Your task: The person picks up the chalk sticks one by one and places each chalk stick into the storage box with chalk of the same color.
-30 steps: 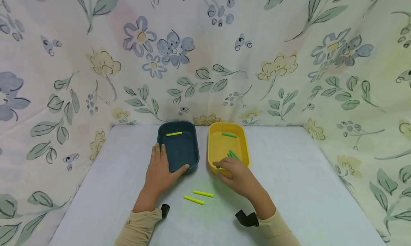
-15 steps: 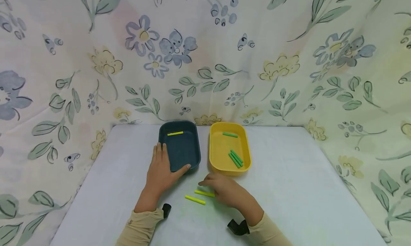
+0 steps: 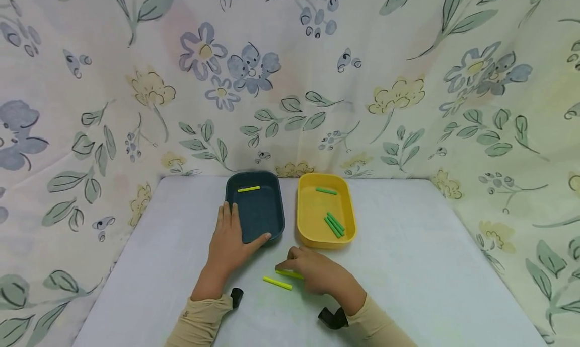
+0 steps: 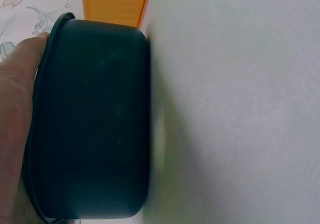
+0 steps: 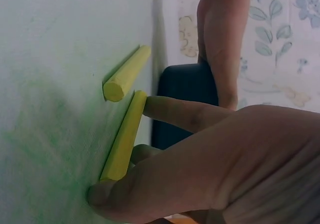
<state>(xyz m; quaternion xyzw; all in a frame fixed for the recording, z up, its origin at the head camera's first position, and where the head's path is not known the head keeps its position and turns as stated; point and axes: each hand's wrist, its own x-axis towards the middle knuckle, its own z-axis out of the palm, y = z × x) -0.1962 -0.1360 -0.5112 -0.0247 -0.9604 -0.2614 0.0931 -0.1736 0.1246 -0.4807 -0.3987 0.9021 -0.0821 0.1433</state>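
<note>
My left hand (image 3: 228,244) rests on the dark blue tray (image 3: 277,206), its straight fingers over the left rim and its thumb at the near rim. In the left wrist view the tray's dark wall (image 4: 95,119) shows beside the thumb. With thumb and index finger at its two ends, my right hand (image 3: 319,271) pinches a yellow chalk stick (image 5: 122,139) lying on the table. Parallel to it lies another yellow chalk stick (image 3: 277,283), untouched. One more yellow chalk stick (image 3: 248,189) is inside the dark tray.
Right of the dark tray stands a yellow tray (image 3: 312,211) holding a green chalk stick (image 3: 326,191) at the far end and two green sticks (image 3: 334,225) nearer. Greenish smudges mark the white tabletop (image 5: 55,109). A floral cloth (image 3: 290,85) hangs behind.
My right hand has moved from the yellow tray's near edge down and left to the table, and now pinches a yellow chalk stick. My left hand stays on the dark tray.
</note>
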